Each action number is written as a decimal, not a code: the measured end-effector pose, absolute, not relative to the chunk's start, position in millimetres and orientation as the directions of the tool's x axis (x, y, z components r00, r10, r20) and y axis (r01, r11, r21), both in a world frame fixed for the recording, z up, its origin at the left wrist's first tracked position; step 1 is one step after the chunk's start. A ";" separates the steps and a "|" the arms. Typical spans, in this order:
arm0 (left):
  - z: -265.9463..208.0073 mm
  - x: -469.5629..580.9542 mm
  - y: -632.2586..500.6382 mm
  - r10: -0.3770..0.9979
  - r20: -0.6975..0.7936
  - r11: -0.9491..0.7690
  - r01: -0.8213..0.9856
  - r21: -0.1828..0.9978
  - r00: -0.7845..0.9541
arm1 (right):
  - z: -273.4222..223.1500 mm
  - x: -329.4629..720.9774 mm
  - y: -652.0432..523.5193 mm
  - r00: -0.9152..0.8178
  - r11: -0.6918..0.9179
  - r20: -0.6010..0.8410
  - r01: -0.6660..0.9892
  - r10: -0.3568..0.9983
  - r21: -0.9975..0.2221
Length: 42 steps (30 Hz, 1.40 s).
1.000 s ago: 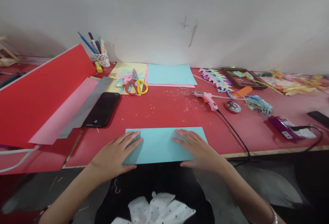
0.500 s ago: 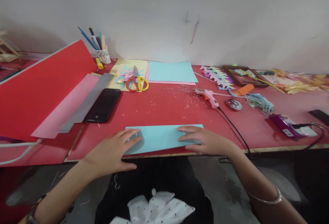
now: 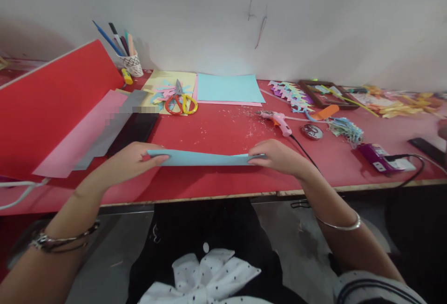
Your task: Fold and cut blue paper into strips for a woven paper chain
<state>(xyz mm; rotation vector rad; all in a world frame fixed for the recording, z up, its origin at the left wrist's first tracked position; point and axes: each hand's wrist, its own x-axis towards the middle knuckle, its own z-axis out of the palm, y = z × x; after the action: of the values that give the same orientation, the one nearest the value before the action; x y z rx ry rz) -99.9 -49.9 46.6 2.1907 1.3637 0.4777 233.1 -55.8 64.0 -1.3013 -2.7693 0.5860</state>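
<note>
A light blue strip of paper [image 3: 206, 158] is stretched level between my two hands, lifted off the red table [image 3: 195, 183] near its front edge. My left hand [image 3: 139, 157] pinches its left end between thumb and fingers. At the other end, my right hand [image 3: 270, 155] grips the paper the same way. The strip shows as a narrow band, and whether it is folded I cannot tell. Beyond it on the table lies a pink glue gun [image 3: 277, 120], and scissors [image 3: 180, 101] with red and yellow handles rest on paper cuttings.
A dark phone [image 3: 134, 131] lies by pink and grey sheets [image 3: 84, 131] and a large red board [image 3: 59, 108] at left. Behind are a pen cup [image 3: 132, 65] and blue paper [image 3: 230, 88]. A purple power box [image 3: 379, 158] sits at right; the glue gun's cord crosses the edge.
My hands were spread over the flat paper. Now they hold it at both ends, raised from the table and tilted so it looks narrower. The view has tipped slightly.
</note>
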 end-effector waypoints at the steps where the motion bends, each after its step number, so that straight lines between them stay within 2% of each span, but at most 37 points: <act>1: 46.6 -99.8 -49.6 0.901 0.025 -0.358 0.707 0.610 0.434 | 61.9 231.6 -54.7 -0.641 0.575 -0.119 0.744 0.758 -0.340; 7: 39.3 -102.3 -52.0 0.917 -0.002 -0.287 0.662 0.692 0.399 | 52.4 221.5 -55.7 -0.626 0.590 -0.021 0.746 0.780 -0.308; 12: 37.2 -104.5 -57.2 0.916 -0.045 -0.270 0.697 0.665 0.398 | 44.1 220.5 -57.1 -0.641 0.621 0.023 0.734 0.767 -0.276; 17: 35.3 -105.7 -58.8 0.895 -0.063 -0.312 0.719 0.621 0.443 | 34.9 221.9 -59.6 -0.668 0.652 0.062 0.697 0.742 -0.297; 24: 29.0 -100.1 -58.9 0.889 -0.045 -0.331 0.709 0.622 0.455 | 44.6 217.3 -75.9 -0.619 0.575 -0.042 0.751 0.784 -0.325; 32: 36.8 -93.6 -54.8 0.907 0.082 -0.382 0.726 0.571 0.413 | 66.5 225.9 -79.5 -0.587 0.569 -0.027 0.794 0.809 -0.214; 33: 38.7 -91.6 -54.2 0.911 0.119 -0.392 0.739 0.548 0.395 | 69.5 226.5 -76.3 -0.592 0.576 -0.014 0.789 0.806 -0.213; 35: 42.4 -84.9 -55.3 0.900 0.286 -0.429 0.781 0.454 0.328 | 76.0 226.3 -67.9 -0.612 0.594 -0.015 0.773 0.790 -0.223; 38: 43.2 -67.8 -62.8 0.752 0.570 -0.509 0.841 0.182 0.331 | 84.2 223.2 -52.0 -0.665 0.636 -0.046 0.730 0.745 -0.251; 40: 37.9 -54.2 -69.2 0.629 0.577 -0.633 0.774 -0.009 0.522 | 85.4 220.4 -40.6 -0.688 0.651 -0.061 0.709 0.724 -0.273; 42: 28.4 -42.0 -73.2 0.535 0.470 -0.747 0.653 -0.125 0.702 | 82.1 218.2 -29.2 -0.690 0.644 -0.081 0.706 0.719 -0.294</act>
<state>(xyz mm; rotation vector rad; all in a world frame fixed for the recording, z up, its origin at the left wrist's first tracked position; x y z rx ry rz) -42.0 -73.2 28.4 3.1561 1.1276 0.7164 218.2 -29.2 82.1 -1.2176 -2.8091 0.4737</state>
